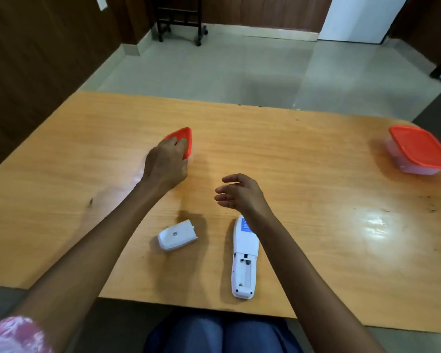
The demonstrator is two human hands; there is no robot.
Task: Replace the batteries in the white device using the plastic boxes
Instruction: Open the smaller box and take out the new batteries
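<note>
Your left hand (167, 163) grips a tilted orange plastic lid (182, 138); your right hand (239, 192) hovers with its fingers loose, holding nothing.

Both hands are out over the light wooden table (303, 154). Well apart to the right of your right hand stands a clear plastic box (418, 151) with its orange lid on. The long white plastic device (243, 258) lies back-up just under your right wrist and runs toward you, its battery bay uncovered. The small white battery cover (177, 235) lies between your forearms, on the near side of your left hand and apart from the device. Your left fingers curl over the lid's near edge, and blur hides whatever is under it.
</note>
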